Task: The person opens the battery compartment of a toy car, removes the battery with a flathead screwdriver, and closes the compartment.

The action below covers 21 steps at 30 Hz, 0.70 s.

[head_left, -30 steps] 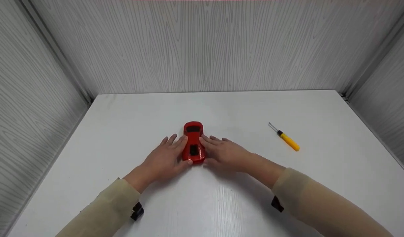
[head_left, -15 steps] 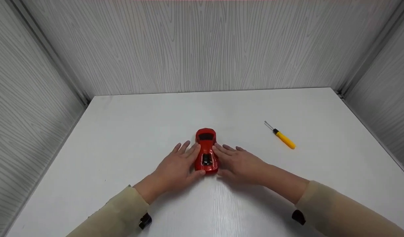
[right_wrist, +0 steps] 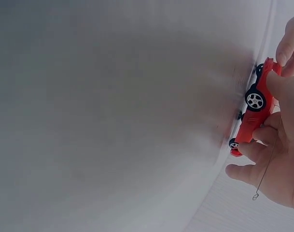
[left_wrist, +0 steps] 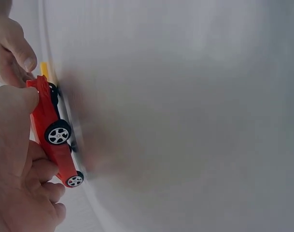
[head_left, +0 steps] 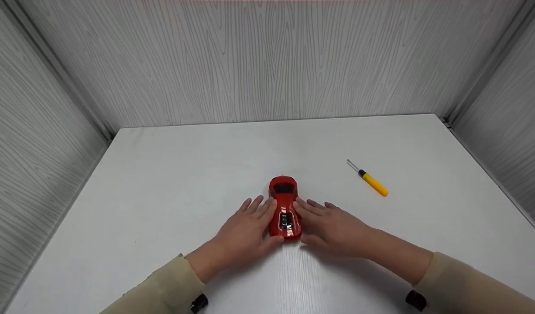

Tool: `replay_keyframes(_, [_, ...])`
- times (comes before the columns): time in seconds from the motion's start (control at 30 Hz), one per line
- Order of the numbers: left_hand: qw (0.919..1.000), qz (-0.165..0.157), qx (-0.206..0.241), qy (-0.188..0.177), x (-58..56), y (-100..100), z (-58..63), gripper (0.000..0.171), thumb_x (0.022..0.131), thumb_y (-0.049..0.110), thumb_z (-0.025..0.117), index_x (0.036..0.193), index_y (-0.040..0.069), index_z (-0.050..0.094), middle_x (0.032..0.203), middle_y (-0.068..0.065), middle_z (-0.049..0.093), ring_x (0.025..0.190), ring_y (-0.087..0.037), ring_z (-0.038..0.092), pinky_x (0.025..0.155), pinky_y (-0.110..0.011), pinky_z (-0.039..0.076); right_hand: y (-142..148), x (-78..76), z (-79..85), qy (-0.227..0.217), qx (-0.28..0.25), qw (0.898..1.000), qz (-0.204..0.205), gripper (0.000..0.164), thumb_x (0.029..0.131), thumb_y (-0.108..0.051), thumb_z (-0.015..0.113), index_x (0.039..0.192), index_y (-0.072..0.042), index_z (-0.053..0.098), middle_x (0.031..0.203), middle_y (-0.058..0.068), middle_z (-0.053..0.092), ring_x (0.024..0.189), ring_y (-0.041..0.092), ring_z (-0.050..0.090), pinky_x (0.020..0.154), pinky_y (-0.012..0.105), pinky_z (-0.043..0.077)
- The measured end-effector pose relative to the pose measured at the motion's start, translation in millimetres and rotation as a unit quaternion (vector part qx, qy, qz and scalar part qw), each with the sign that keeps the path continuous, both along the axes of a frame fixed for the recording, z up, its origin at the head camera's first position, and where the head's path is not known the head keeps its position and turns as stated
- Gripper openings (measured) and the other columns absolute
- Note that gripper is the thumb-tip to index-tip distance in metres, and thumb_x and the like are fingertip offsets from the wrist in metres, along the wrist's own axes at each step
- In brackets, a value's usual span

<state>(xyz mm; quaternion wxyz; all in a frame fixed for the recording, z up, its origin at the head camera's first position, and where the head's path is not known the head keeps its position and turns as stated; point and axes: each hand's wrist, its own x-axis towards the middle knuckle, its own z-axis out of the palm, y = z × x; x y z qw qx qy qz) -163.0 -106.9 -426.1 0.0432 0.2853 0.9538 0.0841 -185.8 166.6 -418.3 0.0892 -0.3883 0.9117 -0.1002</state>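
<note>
A red toy car (head_left: 286, 206) with dark windows stands lengthwise on the white table, its far end pointing away from me. My left hand (head_left: 245, 233) holds it along the left side, the thumb at the near corner and the forefinger on the body. From the other side my right hand (head_left: 339, 231) holds it in the same way. Black wheels with silver spokes show under the red body (left_wrist: 44, 113) in the left wrist view. The right wrist view shows the car's other flank (right_wrist: 257, 116), with fingers partly covering it.
To the right of the car, a screwdriver with a yellow handle (head_left: 375, 184) lies aslant on the white table (head_left: 184, 165), its tip pointing to the far left. Grey wood-grain panels (head_left: 250, 65) rise behind the table and on both sides.
In the head view, the toy car and both hands have shifted right and nearer to me. The screwdriver and table edges have drifted slightly left, so the view has turned somewhat too.
</note>
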Motion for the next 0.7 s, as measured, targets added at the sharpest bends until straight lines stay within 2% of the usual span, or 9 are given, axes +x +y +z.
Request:
replay_keyframes(0.27, [0.9999, -0.005, -0.015, -0.002, 6.8, 12, 1.2, 0.088, 0.105, 0.062, 0.050, 0.168, 0.005, 0.028, 0.172, -0.011, 0.029, 0.160, -0.034, 0.021, 0.130, -0.050, 0.013, 12, 10.4, -1.6, 0.003, -0.008, 1.000, 0.001, 0.083, 0.105, -0.052, 0.061, 0.169, -0.013, 0.026, 0.174, 0.005, 0.026, 0.156, 0.035, 0.033, 0.121, 0.064, 0.032])
replay_keyframes(0.7, [0.9997, -0.019, -0.014, 0.010, 15.0, 23, 0.1, 0.087, 0.106, 0.063, 0.049, 0.166, 0.003, 0.031, 0.171, -0.013, 0.031, 0.160, -0.033, 0.024, 0.130, -0.049, 0.015, 23, 18.9, -3.9, -0.008, -0.001, 1.000, -0.009, 0.085, 0.104, -0.058, 0.059, 0.170, -0.017, 0.026, 0.173, 0.003, 0.028, 0.156, 0.035, 0.034, 0.119, 0.065, 0.034])
